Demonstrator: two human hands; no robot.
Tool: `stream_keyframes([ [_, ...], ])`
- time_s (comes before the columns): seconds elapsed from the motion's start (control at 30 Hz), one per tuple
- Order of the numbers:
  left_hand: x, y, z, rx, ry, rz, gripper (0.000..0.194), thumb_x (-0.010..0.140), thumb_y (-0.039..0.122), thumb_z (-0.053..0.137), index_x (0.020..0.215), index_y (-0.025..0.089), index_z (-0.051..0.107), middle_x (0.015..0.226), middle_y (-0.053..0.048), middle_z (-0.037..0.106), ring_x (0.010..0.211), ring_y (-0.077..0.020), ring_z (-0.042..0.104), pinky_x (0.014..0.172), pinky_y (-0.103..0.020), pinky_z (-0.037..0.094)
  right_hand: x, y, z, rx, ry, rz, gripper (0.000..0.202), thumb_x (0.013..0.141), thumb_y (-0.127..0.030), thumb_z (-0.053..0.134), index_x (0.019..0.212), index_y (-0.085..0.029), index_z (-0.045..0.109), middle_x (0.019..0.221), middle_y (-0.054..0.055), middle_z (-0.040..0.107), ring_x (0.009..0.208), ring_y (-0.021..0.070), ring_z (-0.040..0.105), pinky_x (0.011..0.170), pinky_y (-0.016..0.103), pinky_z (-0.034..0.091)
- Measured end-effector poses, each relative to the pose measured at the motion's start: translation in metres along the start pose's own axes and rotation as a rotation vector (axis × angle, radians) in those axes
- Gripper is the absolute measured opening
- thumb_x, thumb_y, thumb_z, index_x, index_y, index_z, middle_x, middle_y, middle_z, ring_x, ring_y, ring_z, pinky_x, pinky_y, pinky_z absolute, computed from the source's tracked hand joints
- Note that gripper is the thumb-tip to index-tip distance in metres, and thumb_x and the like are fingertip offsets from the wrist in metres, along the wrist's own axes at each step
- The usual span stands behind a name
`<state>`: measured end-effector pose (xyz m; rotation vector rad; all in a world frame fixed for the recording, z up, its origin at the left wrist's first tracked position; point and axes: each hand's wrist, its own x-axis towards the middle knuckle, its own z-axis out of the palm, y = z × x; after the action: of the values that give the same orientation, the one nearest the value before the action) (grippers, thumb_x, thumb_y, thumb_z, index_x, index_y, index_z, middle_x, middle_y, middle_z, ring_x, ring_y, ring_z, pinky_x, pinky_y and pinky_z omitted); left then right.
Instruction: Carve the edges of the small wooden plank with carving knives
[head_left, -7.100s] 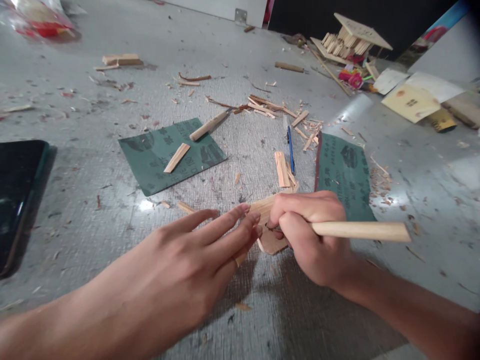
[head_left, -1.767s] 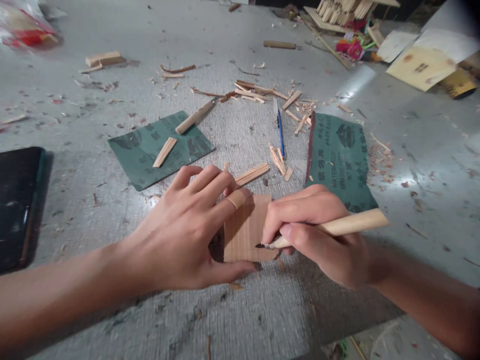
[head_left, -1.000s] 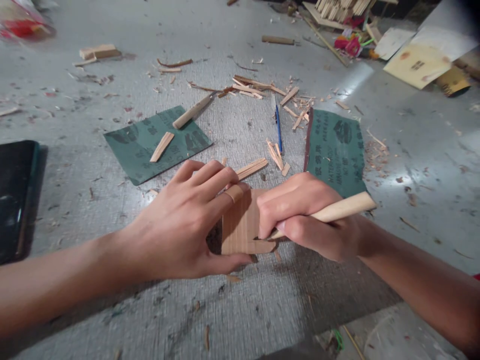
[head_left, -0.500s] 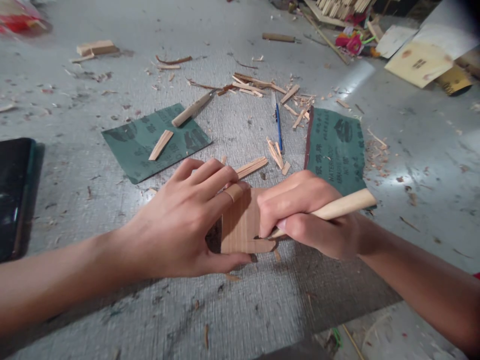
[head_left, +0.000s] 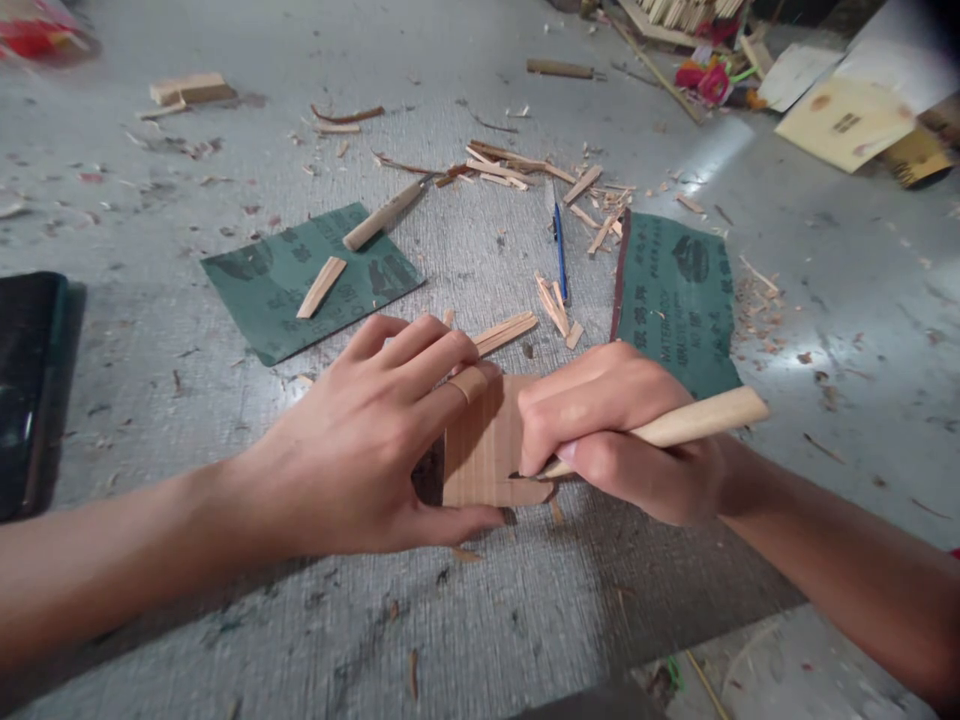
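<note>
Nearest, the flat piece of wood point(head_left: 476, 455) lies on the desk point(head_left: 337, 640), reached by both hands. The left hand point(head_left: 367, 440), at its 9 o'clock, has its grip spread across the wood, fingers over the far side and thumb along the near edge, pinning it down. The right hand point(head_left: 637, 430), at 3 o'clock, has its grip closed round a pale-handled tool point(head_left: 701, 418), whose tip meets the wood by a dark mark near the lower edge. The step in hand looks like cutting at that mark; the next move seems to call for short, controlled pressure, the left thumb clear of the tip's path and the wood firmly braced. Just beyond, at 12 to 1 o'clock, lies a split strip point(head_left: 506, 333); farther out, green abrasive sheets lie at 10 o'clock point(head_left: 259, 300) and 2 o'clock point(head_left: 675, 300), with a blue-handled knife point(head_left: 559, 250) at 1. A second wooden-handled tool point(head_left: 384, 215) rests partly on the first sheet at 11, and farther off shavings point(head_left: 499, 165) lie at 12.
</note>
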<state>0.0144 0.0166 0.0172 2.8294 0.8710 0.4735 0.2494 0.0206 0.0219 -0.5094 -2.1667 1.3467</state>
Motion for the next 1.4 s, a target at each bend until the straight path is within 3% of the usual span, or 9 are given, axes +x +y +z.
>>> stream_keyframes([
  [0.23, 0.0, 0.001, 0.001, 0.0, 0.011, 0.006, 0.069, 0.076, 0.068, 0.069, 0.116, 0.013, 0.06, 0.102, -0.009, 0.062, 0.094, -0.0296, 0.055, 0.083, -0.045, 0.038, 0.0, -0.003, 0.0, -0.016, -0.004, -0.001, 0.027, 0.09, -0.012, 0.045, 0.065, -0.014, 0.054, 0.062, -0.002, 0.048, 0.06, 0.0072, 0.041, 0.061, 0.024, 0.035],
  [0.53, 0.001, 0.0, 0.0, -0.004, 0.004, 0.008, 0.066, 0.074, 0.065, 0.07, 0.115, 0.015, 0.059, 0.102, -0.009, 0.062, 0.094, -0.0289, 0.056, 0.082, -0.045, 0.04, -0.001, -0.002, -0.001, -0.106, -0.063, -0.069, 0.03, 0.095, -0.015, 0.039, 0.066, -0.019, 0.04, 0.063, -0.002, 0.041, 0.059, 0.0097, 0.036, 0.062, 0.027, 0.033],
  [0.9, 0.001, 0.001, -0.001, 0.001, -0.029, -0.017, 0.064, 0.078, 0.065, 0.066, 0.12, 0.017, 0.055, 0.105, -0.009, 0.061, 0.097, -0.0299, 0.055, 0.084, -0.046, 0.04, -0.004, 0.0, -0.002, -0.069, -0.029, -0.133, 0.029, 0.088, -0.008, 0.043, 0.062, -0.02, 0.037, 0.061, -0.002, 0.041, 0.06, 0.0105, 0.037, 0.062, 0.028, 0.031],
  [1.0, 0.001, 0.0, 0.0, -0.005, -0.032, -0.02, 0.065, 0.078, 0.066, 0.064, 0.121, 0.018, 0.054, 0.106, -0.01, 0.062, 0.098, -0.0303, 0.055, 0.084, -0.046, 0.039, -0.004, -0.001, -0.004, -0.073, -0.045, -0.135, 0.031, 0.09, -0.01, 0.044, 0.061, -0.019, 0.04, 0.061, -0.002, 0.043, 0.06, 0.0101, 0.039, 0.063, 0.028, 0.033],
  [1.1, 0.001, -0.002, 0.002, -0.003, -0.01, 0.014, 0.068, 0.078, 0.068, 0.063, 0.122, 0.017, 0.054, 0.107, -0.011, 0.062, 0.099, -0.0315, 0.057, 0.085, -0.047, 0.04, -0.007, -0.002, -0.009, -0.002, -0.042, -0.064, 0.028, 0.091, -0.011, 0.046, 0.065, -0.016, 0.054, 0.065, -0.001, 0.053, 0.062, 0.0091, 0.048, 0.064, 0.026, 0.038],
  [1.17, 0.001, -0.003, 0.002, 0.0, -0.012, 0.02, 0.07, 0.078, 0.068, 0.063, 0.124, 0.016, 0.054, 0.109, -0.011, 0.062, 0.1, -0.032, 0.057, 0.086, -0.047, 0.04, -0.009, -0.003, -0.012, 0.06, 0.05, 0.006, 0.025, 0.091, -0.011, 0.047, 0.073, -0.015, 0.063, 0.071, 0.001, 0.061, 0.064, 0.0098, 0.055, 0.064, 0.025, 0.042],
  [1.23, 0.001, -0.004, 0.002, -0.003, -0.019, 0.017, 0.07, 0.079, 0.069, 0.062, 0.125, 0.016, 0.053, 0.111, -0.012, 0.062, 0.101, -0.0321, 0.057, 0.086, -0.046, 0.04, -0.011, -0.004, -0.014, 0.074, 0.225, 0.048, 0.024, 0.092, -0.014, 0.048, 0.081, -0.015, 0.069, 0.072, 0.002, 0.064, 0.065, 0.0117, 0.058, 0.062, 0.026, 0.044],
  [1.33, 0.0, -0.005, 0.003, 0.004, -0.027, 0.014, 0.07, 0.079, 0.07, 0.061, 0.124, 0.016, 0.053, 0.113, -0.012, 0.062, 0.101, -0.0321, 0.057, 0.086, -0.046, 0.04, -0.01, -0.004, -0.013, -0.026, 0.498, 0.058, 0.036, 0.101, -0.027, 0.044, 0.081, -0.015, 0.072, 0.056, -0.001, 0.052, 0.051, 0.0114, 0.049, 0.051, 0.027, 0.038],
  [1.4, 0.0, -0.005, 0.004, 0.023, -0.015, 0.02, 0.072, 0.079, 0.071, 0.061, 0.124, 0.015, 0.053, 0.113, -0.013, 0.062, 0.101, -0.032, 0.056, 0.086, -0.046, 0.04, -0.008, -0.003, -0.015, -0.194, 0.58, 0.097, 0.046, 0.105, -0.034, 0.042, 0.075, -0.017, 0.071, 0.048, -0.003, 0.041, 0.045, 0.0107, 0.039, 0.049, 0.028, 0.033],
])
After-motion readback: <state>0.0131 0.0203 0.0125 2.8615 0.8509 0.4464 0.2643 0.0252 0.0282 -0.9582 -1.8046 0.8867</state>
